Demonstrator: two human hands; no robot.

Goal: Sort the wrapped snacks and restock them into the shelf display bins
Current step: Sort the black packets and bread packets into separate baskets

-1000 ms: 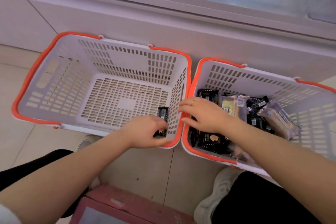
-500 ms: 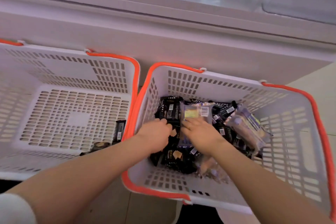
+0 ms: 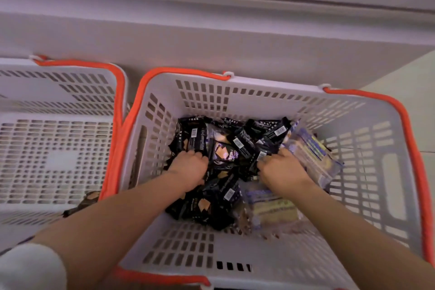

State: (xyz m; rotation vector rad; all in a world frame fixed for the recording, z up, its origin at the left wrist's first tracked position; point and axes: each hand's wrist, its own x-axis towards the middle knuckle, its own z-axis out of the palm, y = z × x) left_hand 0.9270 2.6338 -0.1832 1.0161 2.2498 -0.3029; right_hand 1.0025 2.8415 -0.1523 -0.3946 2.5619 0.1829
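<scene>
Two bare forearms enter from bottom edge, one from 7 o'clock, other from 5 o'clock. Left hand: bare, no glove, no watch or band visible at wrist. Right hand: bare, no glove; fingers partly hidden, any ring cannot be told. White sleeve at 7 o'clock corner, on left upper arm: plain, soft-looking fabric, rounded hem edge, no print or marking visible. Right arm uncovered as far as frame shows.
</scene>
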